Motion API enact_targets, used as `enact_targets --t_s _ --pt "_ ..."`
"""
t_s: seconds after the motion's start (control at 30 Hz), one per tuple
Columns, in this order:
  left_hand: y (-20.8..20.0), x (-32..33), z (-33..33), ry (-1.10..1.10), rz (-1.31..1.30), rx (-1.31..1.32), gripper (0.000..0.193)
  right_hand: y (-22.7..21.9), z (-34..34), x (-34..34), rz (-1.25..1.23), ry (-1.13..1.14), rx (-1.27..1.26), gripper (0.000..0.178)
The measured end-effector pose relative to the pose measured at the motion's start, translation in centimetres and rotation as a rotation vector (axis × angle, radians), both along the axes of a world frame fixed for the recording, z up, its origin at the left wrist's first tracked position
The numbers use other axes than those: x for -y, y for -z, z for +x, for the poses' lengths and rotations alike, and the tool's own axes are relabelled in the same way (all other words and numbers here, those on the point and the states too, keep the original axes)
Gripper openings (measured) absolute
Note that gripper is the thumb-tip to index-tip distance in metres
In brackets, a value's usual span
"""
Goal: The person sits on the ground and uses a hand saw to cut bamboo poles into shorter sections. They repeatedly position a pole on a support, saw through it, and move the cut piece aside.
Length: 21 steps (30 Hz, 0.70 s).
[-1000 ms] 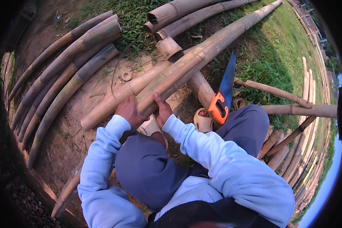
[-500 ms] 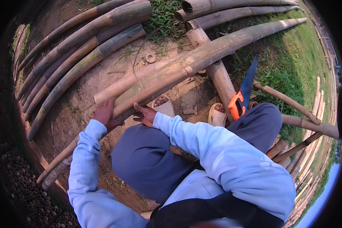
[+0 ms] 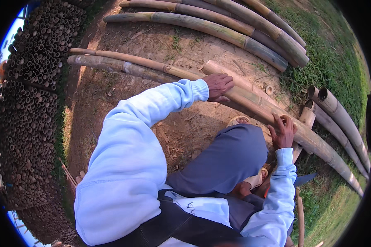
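Note:
A long bamboo pole (image 3: 325,150) runs slantwise in front of me, thinner toward the far left and thicker toward the lower right. My left hand (image 3: 219,86) is closed over it, fingers across the top. Farther right along the same bamboo, my right hand (image 3: 283,131) bends its fingers over the near edge, the thumb apart on the near side. Under the bamboo on the right, a shorter bamboo piece (image 3: 308,115) lies crosswise as a support. Beyond my right sleeve, the saw's blue blade (image 3: 305,179) shows; its orange handle is mostly hidden.
Several bamboo poles (image 3: 218,31) lie on the ground beyond, and more hollow poles (image 3: 338,105) lie at the right. A pale bamboo length (image 3: 239,80) rests alongside the held one. A tall stack of cut bamboo ends (image 3: 29,94) stands at the left. A bamboo ring (image 3: 269,89) lies on the soil.
My view has swung to the left, bringing the stack of bamboo into sight. The right hand, earlier spread beside the pole near the left, now has bent fingers on it farther right.

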<state>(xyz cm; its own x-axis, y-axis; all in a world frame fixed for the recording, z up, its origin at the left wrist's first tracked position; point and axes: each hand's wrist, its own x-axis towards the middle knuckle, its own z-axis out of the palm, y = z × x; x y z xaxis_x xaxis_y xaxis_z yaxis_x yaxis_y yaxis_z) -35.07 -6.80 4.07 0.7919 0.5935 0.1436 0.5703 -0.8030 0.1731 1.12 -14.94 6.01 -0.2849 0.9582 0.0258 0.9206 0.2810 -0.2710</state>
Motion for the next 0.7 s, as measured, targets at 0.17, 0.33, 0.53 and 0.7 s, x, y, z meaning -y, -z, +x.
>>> enact_targets --t_s 0.17,0.33,0.53,0.7 --pt "-0.6 1.6 -0.8 -0.129 -0.017 -0.071 0.053 1.0 0.4 -0.6 -0.008 -0.153 -0.055 0.043" --pt "-2.7 3.0 -1.6 -0.222 -0.123 -0.135 0.056 -0.4 -0.3 -0.7 0.035 -0.246 -0.125 0.042" --pt "-4.7 3.9 -2.4 -0.254 -0.173 -0.129 0.056 -2.6 -1.1 -1.0 0.098 -0.268 -0.119 0.044" --pt "-4.8 3.8 -2.8 -0.167 -0.016 -0.087 0.051 -3.6 -0.9 -0.9 0.159 -0.277 -0.146 0.045"
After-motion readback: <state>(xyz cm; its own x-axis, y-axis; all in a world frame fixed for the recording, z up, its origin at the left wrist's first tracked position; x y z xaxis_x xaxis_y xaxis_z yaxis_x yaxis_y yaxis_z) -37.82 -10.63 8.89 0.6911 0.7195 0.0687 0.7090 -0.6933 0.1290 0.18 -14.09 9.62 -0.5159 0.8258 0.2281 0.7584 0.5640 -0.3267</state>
